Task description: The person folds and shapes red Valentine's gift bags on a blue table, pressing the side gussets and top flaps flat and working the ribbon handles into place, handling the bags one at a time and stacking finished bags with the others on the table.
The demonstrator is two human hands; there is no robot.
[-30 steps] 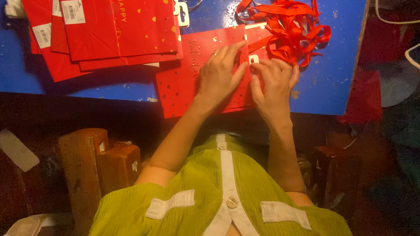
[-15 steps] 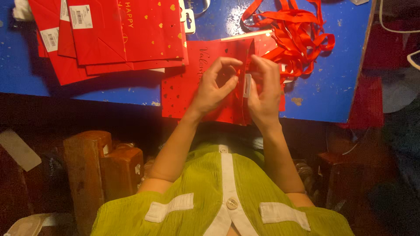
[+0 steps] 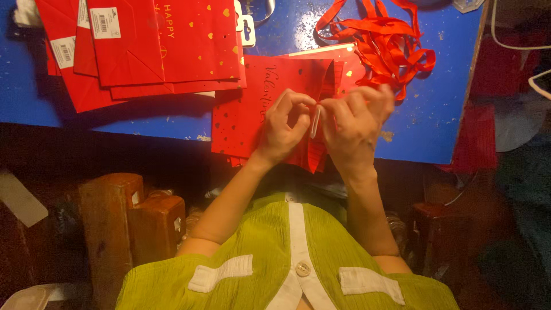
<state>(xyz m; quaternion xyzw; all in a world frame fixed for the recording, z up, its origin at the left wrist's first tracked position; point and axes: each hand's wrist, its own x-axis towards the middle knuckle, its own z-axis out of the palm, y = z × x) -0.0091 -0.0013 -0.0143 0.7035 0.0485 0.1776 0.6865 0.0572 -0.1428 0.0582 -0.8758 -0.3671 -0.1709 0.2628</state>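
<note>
red gift bag (image 3: 252,115) flat, blue table (image 3: 442,115) edge | L hand (image 3: 284,123) + R hand (image 3: 356,123) pinch its fold | bag stack (image 3: 149,46), white labels, top-left | ribbons (image 3: 384,34) behind R

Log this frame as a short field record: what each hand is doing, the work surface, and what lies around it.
left hand: pinching the red paper bag at its fold
right hand: gripping the same bag's edge
surface: blue table
left of the bag: stack of flat red bags
behind the hands: heap of red ribbons
clothing: green top
</note>
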